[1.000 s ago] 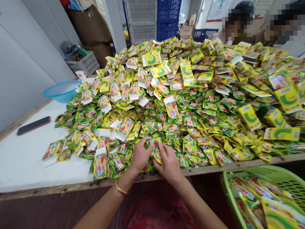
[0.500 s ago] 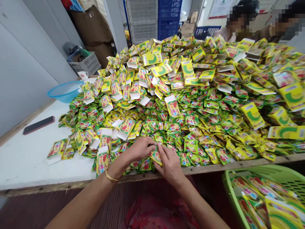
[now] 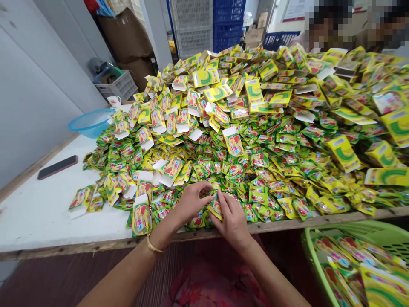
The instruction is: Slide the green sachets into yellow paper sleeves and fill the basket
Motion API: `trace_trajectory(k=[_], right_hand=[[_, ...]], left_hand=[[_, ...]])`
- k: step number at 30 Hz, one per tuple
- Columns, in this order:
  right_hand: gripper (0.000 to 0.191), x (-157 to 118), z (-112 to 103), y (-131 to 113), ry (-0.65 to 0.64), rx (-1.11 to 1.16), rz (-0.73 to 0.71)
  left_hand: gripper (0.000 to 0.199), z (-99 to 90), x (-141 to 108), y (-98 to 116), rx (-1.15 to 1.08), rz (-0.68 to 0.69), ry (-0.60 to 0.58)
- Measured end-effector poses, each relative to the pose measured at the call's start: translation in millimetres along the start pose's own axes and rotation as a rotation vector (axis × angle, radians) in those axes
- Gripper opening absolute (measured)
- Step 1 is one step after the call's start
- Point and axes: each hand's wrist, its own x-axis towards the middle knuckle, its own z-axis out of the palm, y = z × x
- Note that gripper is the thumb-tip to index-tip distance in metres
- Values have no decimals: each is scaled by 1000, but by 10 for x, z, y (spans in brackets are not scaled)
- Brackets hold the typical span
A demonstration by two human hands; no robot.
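Here, flat-sided cardboard box (image 3: 215, 207) in right hand (image 3: 232, 219).

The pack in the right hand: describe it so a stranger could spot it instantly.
On the white table, follow the wooden near edge to its middle. Just beyond it the right hand grips the yellow-and-green pack, the left hand close beside it. Unlike the loose packets around it, this one is held.

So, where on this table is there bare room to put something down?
The table is bare at left: a broad patch between the phone and front edge, a smaller one between phone and bowl. The pile crowds the middle and right up to the edge, around the left hand and right hand.
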Motion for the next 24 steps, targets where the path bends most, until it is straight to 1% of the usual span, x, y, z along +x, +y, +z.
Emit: trace_trajectory(k=[2, 4, 6, 8, 11, 14, 17, 21, 24], right_hand=[[63, 5, -8, -8, -6, -5, -12], [64, 11, -12, -17, -17, -29, -39], [64, 14, -12, -21, -24, -55, -61], [64, 12, -8, -20, -22, -62, -55], [64, 3, -2, -14, -12, -54, -29], [64, -5, 3, -13, -22, -55, -20], [64, -11, 8, -12, -29, -60, -16], [65, -12, 14, -3, -2, -47, -18], [66, -13, 15, 9, 4, -12, 8]], left_hand=[[21, -28, -11, -26, 19, -22, 5], [24, -44, -40, -42, 123, -12, 52], [19, -33, -69, -33, 231, 27, 99], [14, 0, -86, -5, 303, 89, 121], [12, 49, -93, 31, 345, 149, 138], [17, 83, -98, 21, 302, 156, 144], [18, 141, -103, 0, 205, 147, 142], [20, 235, -104, 52, 82, 52, 81], [25, 216, -116, 128, -24, -5, 47]])
